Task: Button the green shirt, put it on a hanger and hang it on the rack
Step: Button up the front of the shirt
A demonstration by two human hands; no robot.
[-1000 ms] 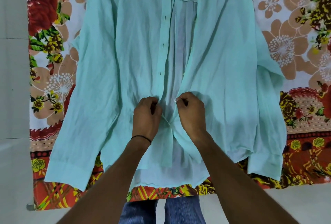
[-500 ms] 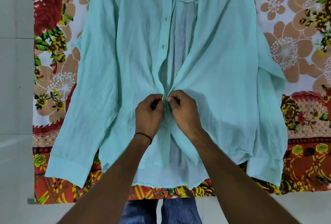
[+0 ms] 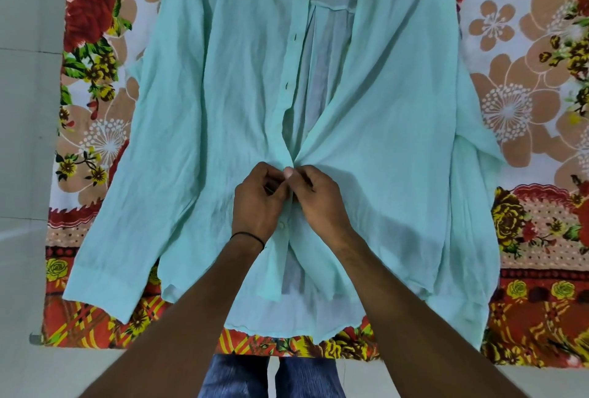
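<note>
A pale green shirt (image 3: pixel 382 117) lies flat, front up, on a flowered sheet, collar away from me. Its front gapes open from the collar down to my hands. My left hand (image 3: pixel 258 203) pinches the buttonhole placket at the shirt's lower middle. My right hand (image 3: pixel 318 200) pinches the opposite edge, and the two hands touch, holding both edges together. One white button (image 3: pixel 281 224) just below my hands is fastened. Several open buttonholes (image 3: pixel 290 85) run up the left placket. No hanger or rack is in view.
The flowered sheet (image 3: pixel 526 111), red, orange and white, covers the surface under the shirt. A pale tiled floor (image 3: pixel 25 142) runs along the left and near edges. My legs in blue jeans (image 3: pixel 271 378) show at the bottom.
My hands started slightly apart, each holding one shirt edge. They came together and drew both edges shut at the lower middle. The gap above narrowed.
</note>
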